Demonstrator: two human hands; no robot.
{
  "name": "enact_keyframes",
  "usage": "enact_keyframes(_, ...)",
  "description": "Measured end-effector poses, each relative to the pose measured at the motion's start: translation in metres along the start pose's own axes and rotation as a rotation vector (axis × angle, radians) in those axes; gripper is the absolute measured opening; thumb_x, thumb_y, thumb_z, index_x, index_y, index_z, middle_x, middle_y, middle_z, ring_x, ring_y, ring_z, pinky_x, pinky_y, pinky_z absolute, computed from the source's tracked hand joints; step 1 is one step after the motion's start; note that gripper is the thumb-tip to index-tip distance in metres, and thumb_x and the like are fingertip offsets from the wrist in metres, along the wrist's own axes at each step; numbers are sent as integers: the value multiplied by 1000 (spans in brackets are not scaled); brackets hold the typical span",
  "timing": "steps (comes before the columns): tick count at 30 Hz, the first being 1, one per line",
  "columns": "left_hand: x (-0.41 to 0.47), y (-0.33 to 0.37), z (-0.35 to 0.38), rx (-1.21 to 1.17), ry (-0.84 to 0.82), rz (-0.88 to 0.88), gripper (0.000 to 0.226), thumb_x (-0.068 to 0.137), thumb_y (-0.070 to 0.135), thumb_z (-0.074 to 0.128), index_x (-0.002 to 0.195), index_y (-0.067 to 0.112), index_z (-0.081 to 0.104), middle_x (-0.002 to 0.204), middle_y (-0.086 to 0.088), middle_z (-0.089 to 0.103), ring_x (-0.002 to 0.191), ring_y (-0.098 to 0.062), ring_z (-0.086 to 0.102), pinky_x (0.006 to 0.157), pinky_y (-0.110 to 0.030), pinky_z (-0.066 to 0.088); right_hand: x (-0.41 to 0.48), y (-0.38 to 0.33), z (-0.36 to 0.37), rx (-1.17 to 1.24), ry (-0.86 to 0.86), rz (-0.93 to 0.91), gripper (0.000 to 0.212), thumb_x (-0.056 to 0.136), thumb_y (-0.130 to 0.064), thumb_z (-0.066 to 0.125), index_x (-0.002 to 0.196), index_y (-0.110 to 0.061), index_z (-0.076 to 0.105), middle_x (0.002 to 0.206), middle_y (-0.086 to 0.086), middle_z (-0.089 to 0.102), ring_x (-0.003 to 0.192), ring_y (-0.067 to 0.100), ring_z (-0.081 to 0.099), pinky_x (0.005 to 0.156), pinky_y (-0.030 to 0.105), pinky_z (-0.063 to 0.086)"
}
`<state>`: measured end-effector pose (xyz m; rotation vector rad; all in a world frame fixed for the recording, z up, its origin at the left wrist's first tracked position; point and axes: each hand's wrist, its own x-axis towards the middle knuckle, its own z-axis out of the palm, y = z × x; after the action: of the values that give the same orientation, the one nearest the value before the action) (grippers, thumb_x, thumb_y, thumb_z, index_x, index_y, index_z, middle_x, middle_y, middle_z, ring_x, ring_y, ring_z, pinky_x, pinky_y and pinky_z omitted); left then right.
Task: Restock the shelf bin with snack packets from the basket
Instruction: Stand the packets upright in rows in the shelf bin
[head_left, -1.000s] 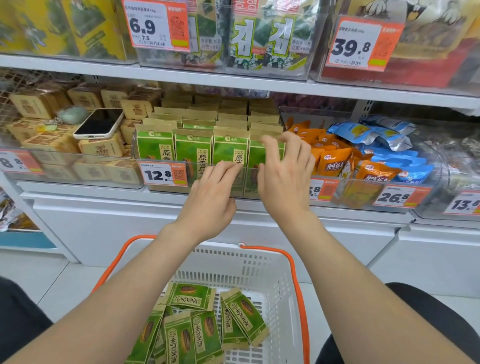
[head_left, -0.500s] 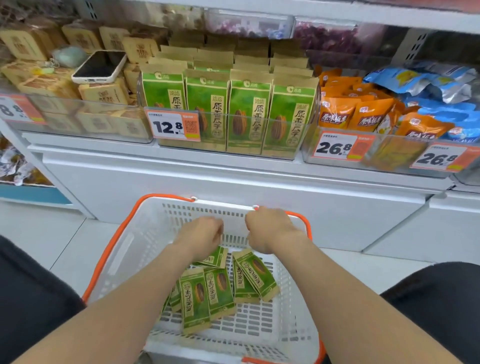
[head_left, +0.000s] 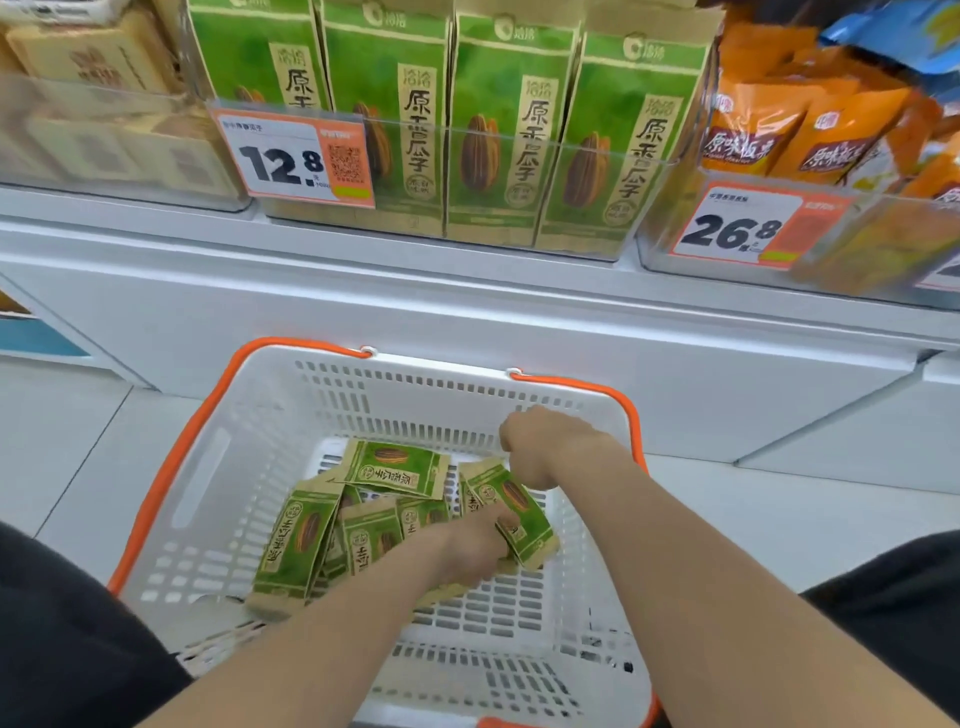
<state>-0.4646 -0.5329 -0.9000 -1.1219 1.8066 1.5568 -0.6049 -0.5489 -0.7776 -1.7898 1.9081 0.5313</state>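
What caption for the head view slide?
Left hand grips a green paper sunflower-seed packet in the white plastic orange-rimmed basket; right hand curled beside it; clear shelf bin above.

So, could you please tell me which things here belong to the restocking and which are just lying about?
Job: green sunflower-seed packets in the white basket; clear shelf bin priced 12.8; left hand, gripping a packet; right hand.
Just there: orange snack bags; 26.8 price tag; tan boxes; blue bags.

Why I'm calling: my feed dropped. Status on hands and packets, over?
Left hand gripping a green packet in the basket. Right hand curled beside it, grip unclear. Other packets loose in basket. Nothing blocking the shelf bin.
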Motion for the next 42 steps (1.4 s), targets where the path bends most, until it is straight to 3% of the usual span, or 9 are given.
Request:
enact_keyframes(3,9,4,16,-295,-28,-9,74,94,-7,44,156,33,41,122,-9,58,84,-19,58,65,-30,47,9,4,4,23,-15,2,22,91,-8,54,106,-22,60,106,3,63,94,27,63,93,45,57)
enact_keyframes(6,17,5,24,-420,38,-27,63,97,-2,49,155,22,47,132,-13,59,98,-20,65,75,-29,53,13,8,3,47,-41,-1,28,90,-7,55,114,-20,63,111,4,65,97,28,64,95,46,57)
enact_keyframes(9,24,5,32,-631,178,-3,45,99,12,69,142,6,56,102,-14,67,86,-24,62,80,-34,54,15,13,0,65,-76,2,34,89,-5,56,120,-17,64,113,7,65,100,29,64,95,46,57)
enact_keyframes(12,18,10,34,-758,424,-14,33,87,17,86,113,10,67,99,-12,70,84,-32,75,80,-46,65,15,17,0,72,-94,4,40,89,-6,58,127,-14,63,120,8,66,106,30,65,96,46,57)
enact_keyframes(15,15,12,26,-660,646,-79,8,95,12,73,98,17,68,102,-6,72,82,-22,73,76,-42,66,9,21,-1,80,-85,14,44,93,-7,55,135,-15,61,130,9,64,114,30,64,100,45,55)
enact_keyframes(25,-36,6,-14,-130,888,-119,45,97,-7,57,136,13,44,95,0,57,81,-21,68,53,-29,50,-24,8,-14,47,-46,-7,46,95,0,50,136,-16,60,135,9,62,117,30,63,102,45,54)
enact_keyframes(34,-106,15,-72,460,916,176,38,99,4,59,118,31,77,122,4,73,108,-20,68,89,-39,58,-49,-12,-23,10,144,-113,64,96,-15,66,154,-22,40,146,7,56,126,32,60,100,49,55)
enact_keyframes(37,-130,30,-94,218,816,459,32,104,7,60,104,32,80,112,10,73,105,-10,66,98,-36,54,-59,-15,-34,178,165,-175,82,88,-40,78,157,-24,36,147,4,55,129,29,58,104,45,51)
enact_keyframes(42,-165,63,-109,-393,987,711,21,96,13,76,112,25,69,93,-4,76,83,-20,74,71,-33,59,-70,-18,-60,554,352,-230,35,88,-43,80,107,-21,59,96,-3,67,91,22,65,75,34,48)
